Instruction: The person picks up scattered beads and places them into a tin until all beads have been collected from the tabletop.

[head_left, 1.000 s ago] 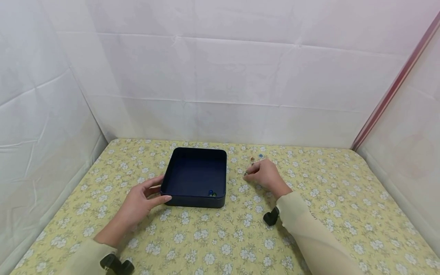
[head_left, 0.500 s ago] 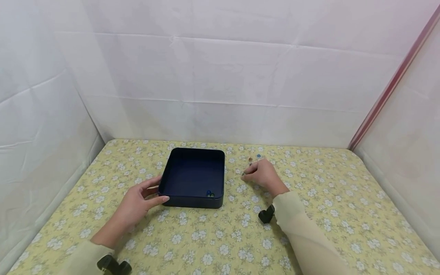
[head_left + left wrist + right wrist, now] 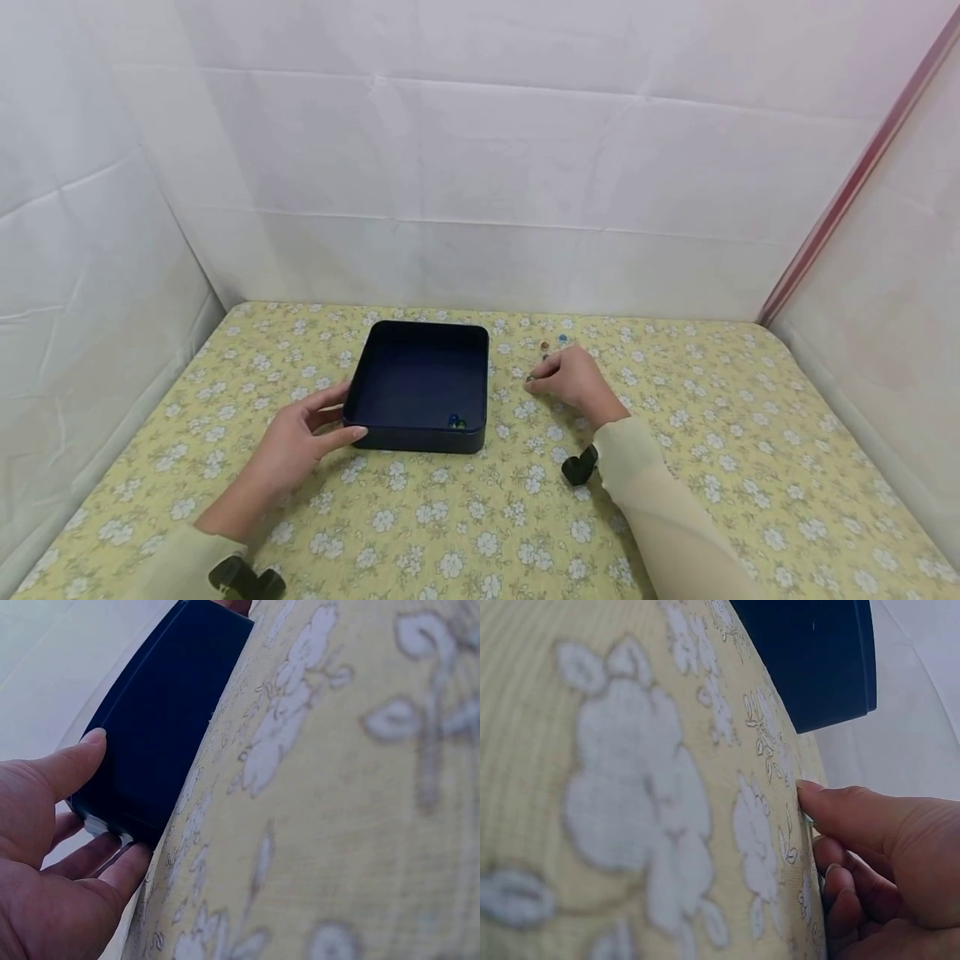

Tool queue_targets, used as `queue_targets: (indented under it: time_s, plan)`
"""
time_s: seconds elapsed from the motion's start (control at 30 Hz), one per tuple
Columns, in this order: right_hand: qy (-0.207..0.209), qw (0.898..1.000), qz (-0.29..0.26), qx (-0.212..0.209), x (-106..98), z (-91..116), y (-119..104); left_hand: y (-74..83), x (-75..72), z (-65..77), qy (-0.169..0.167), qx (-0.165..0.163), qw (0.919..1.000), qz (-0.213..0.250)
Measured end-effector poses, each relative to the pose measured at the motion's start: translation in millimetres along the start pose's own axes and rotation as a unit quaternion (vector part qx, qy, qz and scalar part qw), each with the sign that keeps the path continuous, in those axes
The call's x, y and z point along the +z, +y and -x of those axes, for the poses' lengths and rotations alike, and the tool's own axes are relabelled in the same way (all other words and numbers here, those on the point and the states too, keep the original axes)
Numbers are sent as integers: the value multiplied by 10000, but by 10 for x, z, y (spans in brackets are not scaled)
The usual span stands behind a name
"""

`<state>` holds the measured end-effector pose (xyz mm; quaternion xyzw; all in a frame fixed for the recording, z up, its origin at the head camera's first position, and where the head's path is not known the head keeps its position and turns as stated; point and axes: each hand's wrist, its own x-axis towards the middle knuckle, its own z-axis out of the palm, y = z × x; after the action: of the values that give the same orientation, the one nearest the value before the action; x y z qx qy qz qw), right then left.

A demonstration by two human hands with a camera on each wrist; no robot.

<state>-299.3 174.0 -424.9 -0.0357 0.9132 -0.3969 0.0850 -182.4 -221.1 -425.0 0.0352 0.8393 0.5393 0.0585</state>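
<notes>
A dark blue square box (image 3: pixel 420 375) without a lid stands on the flower-patterned cloth. My left hand (image 3: pixel 296 437) grips its near left corner, with the thumb (image 3: pixel 82 754) on the outer wall and the other fingers round the corner. Inside, at the near right, lie small blue and greenish marbles (image 3: pixel 457 422). To the right of the box, my right hand (image 3: pixel 570 380) pinches a small glassy marble (image 3: pixel 808 820) at the cloth, mostly hidden by thumb and fingers. Just beyond it lie an orange-brown marble (image 3: pixel 544 345), a blue marble (image 3: pixel 562 338) and a small dark one (image 3: pixel 546 357).
Yellow cloth (image 3: pixel 480 517) with white flowers covers the table. White sheets (image 3: pixel 480 150) hang behind and at both sides, with a red strip (image 3: pixel 847 192) at the right corner. Both wrists carry black camera mounts (image 3: pixel 579 467).
The head view has shifted slightly, so everything sits a little further left in it. Both hands keep the same places at the box and at the marble.
</notes>
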Motion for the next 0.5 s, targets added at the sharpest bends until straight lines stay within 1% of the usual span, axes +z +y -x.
queue_targets:
  time_s: [0.5]
  plan:
    - [-30, 10000, -14, 45, 0, -9, -7, -12, -4, -1, 22, 55, 10000, 2]
